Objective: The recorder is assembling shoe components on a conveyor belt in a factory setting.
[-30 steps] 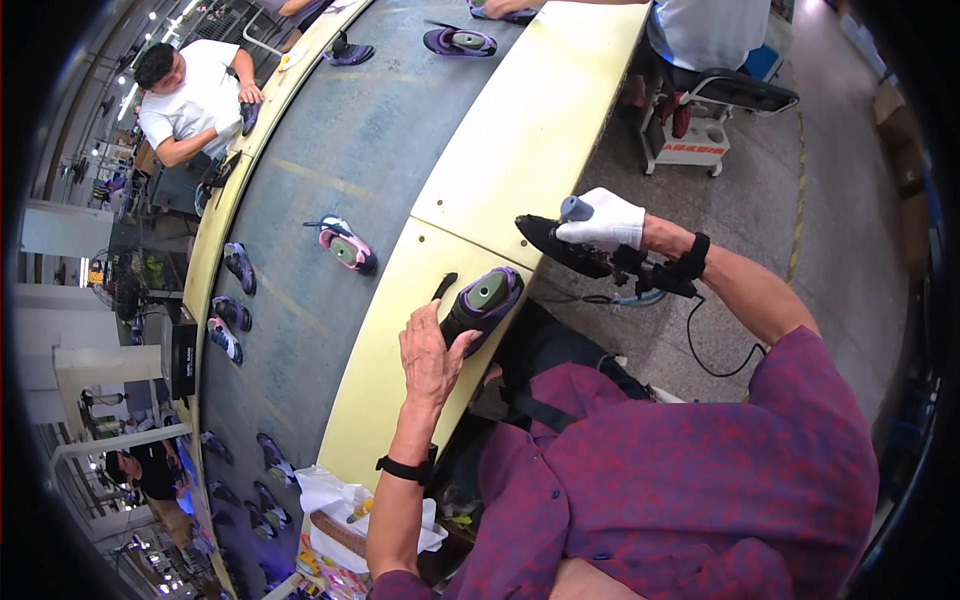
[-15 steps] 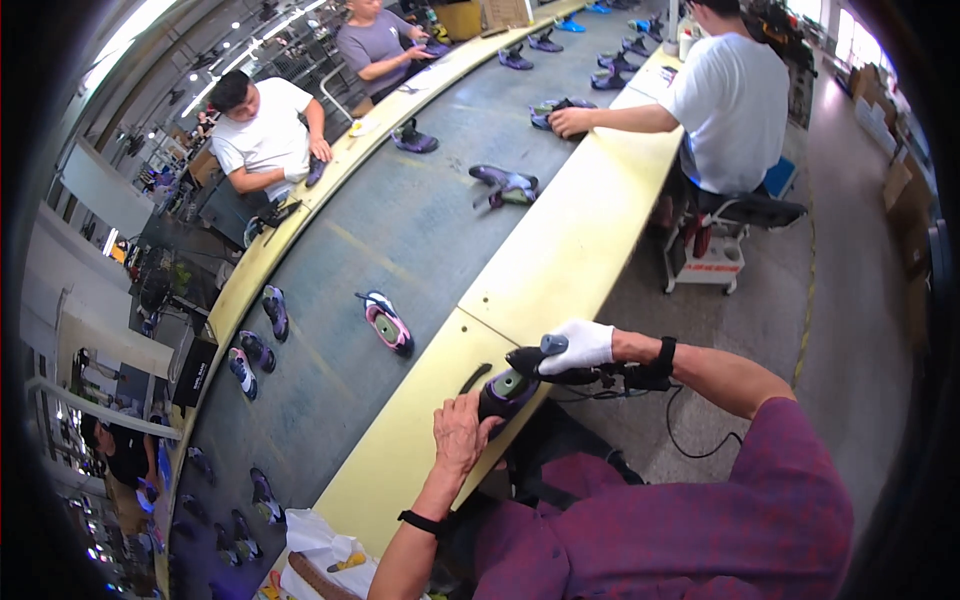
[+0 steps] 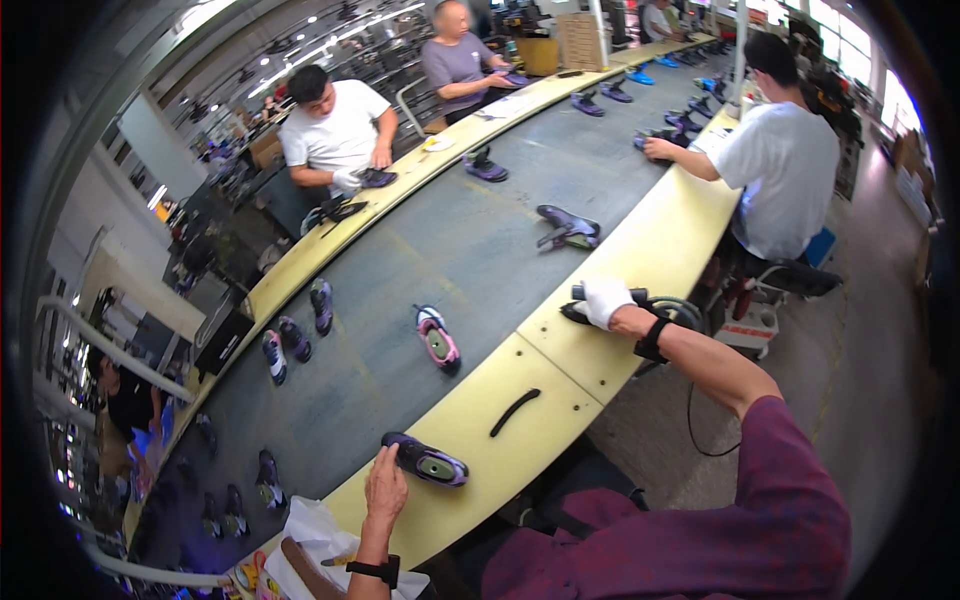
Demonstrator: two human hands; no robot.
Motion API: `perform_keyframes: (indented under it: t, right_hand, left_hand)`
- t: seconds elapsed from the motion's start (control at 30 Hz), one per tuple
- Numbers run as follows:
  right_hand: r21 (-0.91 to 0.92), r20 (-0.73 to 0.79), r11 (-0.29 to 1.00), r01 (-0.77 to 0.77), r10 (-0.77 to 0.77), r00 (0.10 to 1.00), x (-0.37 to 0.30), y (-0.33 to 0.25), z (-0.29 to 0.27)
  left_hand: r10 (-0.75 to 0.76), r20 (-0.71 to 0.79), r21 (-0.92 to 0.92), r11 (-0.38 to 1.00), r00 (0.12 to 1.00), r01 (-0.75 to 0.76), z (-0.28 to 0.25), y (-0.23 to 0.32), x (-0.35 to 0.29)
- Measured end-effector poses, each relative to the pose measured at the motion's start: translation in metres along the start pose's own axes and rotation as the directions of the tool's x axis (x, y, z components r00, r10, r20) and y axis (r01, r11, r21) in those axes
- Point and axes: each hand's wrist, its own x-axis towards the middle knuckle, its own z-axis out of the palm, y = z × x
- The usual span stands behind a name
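Note:
My bare left hand is at the left part of the near bench, fingers stretched out. Its fingertips touch the end of a dark purple shoe with a green insole, lying flat on the yellow bench top. My right hand wears a white glove and is wrapped round a black handheld tool with a cable, low over the bench near its edge. Most of the tool is hidden by the glove, so its exact kind is unclear. A curved black strip lies on the bench between my hands.
Beyond the bench runs a grey conveyor belt carrying several shoes, one pink-trimmed. White bags lie by my left forearm. A person in white sits at the right; others work across the belt. A cable hangs off the edge.
My left hand has shifted the shoe leftward along the bench, away from the tool. The right hand has carried the tool forward and away from the shoe. The view has turned somewhat.

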Motion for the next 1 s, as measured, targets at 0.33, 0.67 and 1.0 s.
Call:
perform_keyframes:
  t: [0.33,0.67,1.0]
  right_hand:
    - [0.217,-0.078,0.805,0.552,-0.549,0.832,-0.152,-0.109,0.069]
    - [0.047,-0.261,0.813,0.580,-0.551,0.793,-0.176,-0.137,0.111]
    - [0.077,-0.304,0.854,0.514,-0.471,0.828,-0.178,-0.129,0.102]
  left_hand:
    - [-0.232,-0.307,-0.039,0.972,0.923,0.231,0.024,0.015,0.023]
    - [-0.580,-0.123,0.099,0.800,0.806,0.591,-0.024,-0.169,0.154]
    - [-0.417,-0.194,0.398,0.794,0.888,0.459,-0.009,-0.077,0.210]
